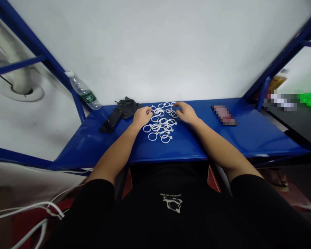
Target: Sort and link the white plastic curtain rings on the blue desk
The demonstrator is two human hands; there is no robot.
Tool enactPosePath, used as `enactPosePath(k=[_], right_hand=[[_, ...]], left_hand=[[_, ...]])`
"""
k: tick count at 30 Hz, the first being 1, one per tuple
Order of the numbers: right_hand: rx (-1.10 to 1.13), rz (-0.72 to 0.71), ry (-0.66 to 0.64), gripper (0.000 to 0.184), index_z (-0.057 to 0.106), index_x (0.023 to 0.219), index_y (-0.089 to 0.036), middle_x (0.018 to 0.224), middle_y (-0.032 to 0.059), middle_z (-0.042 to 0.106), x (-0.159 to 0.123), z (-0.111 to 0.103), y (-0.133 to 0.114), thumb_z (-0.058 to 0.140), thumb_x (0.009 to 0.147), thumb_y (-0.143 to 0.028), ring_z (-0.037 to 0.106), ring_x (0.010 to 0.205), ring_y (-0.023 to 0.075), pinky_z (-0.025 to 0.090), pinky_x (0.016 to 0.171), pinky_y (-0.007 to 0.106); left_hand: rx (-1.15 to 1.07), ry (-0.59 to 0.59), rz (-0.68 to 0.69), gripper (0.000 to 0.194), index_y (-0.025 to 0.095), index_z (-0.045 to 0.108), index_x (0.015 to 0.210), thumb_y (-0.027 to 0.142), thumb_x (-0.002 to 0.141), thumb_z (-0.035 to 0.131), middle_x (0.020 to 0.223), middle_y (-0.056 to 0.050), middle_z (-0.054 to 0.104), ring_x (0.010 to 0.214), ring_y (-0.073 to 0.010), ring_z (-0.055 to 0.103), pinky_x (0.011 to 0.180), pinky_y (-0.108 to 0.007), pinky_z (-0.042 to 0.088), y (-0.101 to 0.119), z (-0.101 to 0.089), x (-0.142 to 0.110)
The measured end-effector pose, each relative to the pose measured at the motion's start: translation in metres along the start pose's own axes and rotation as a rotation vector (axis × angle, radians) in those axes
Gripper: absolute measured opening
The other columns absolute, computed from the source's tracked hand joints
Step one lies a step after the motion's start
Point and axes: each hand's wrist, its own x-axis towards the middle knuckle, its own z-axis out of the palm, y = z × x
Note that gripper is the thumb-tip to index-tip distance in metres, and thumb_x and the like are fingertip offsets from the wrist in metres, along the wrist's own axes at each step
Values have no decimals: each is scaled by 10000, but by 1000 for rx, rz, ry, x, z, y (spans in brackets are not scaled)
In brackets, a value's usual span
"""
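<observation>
Many white plastic rings with small clip-like eyelets, like curtain rings [165, 139], lie in a loose, overlapping cluster on the blue tabletop [181, 148]. At the upper left of this cluster is my left hand [142, 117], its fingers bent and their tips beside the rings; a small gap shows between thumb and fingers. My right hand [186, 112] is on the opposite side, index finger stretched toward a ring at the back and thumb apart from it. Whether either hand touches a ring is hard to tell.
Left of my hands lie a black phone-like slab [111, 121] and a crumpled black bag [128, 106]. A plastic bottle [85, 93] leans by the blue frame [79, 103]. To the right rests a blurred-out phone-like object [224, 115]. A white wall [155, 52] stands behind.
</observation>
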Motion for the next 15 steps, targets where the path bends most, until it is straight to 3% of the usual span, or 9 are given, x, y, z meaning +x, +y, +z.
enactPosePath(k=[4,7,12,15], right_hand=[[-128,155,-131,400,834,1367,-202,1411,181,800,7,6,26,671,1033,-350,759,1290,401,625,1146,549],[-162,167,-190,363,867,1294,-235,1364,165,807,8,9,28,724,1048,-460,774,1222,372,648,1071,505],[-161,171,-179,212,873,1094,-232,1257,152,825,7,9,24,727,1018,-366,778,1100,334,637,974,436],[-68,203,-117,204,832,1080,-224,1140,131,849,6,9,23,678,1021,-342,770,1024,322,617,927,417]], left_hand=[[12,-43,72,326,226,912,1149,168,978,640,1193,-90,878,1070,-294,804,1004,-376,610,6,-3,-2],[23,-69,94,370,214,913,1164,145,1005,587,1242,-95,864,1182,-301,796,1073,-382,597,11,-5,-3],[24,-122,150,410,212,913,1086,105,1006,525,1190,-82,861,1145,-285,798,1071,-377,604,17,-4,-6],[5,-159,215,388,217,883,1003,64,972,528,1144,-63,873,1102,-271,807,1040,-371,615,18,-3,-8]])
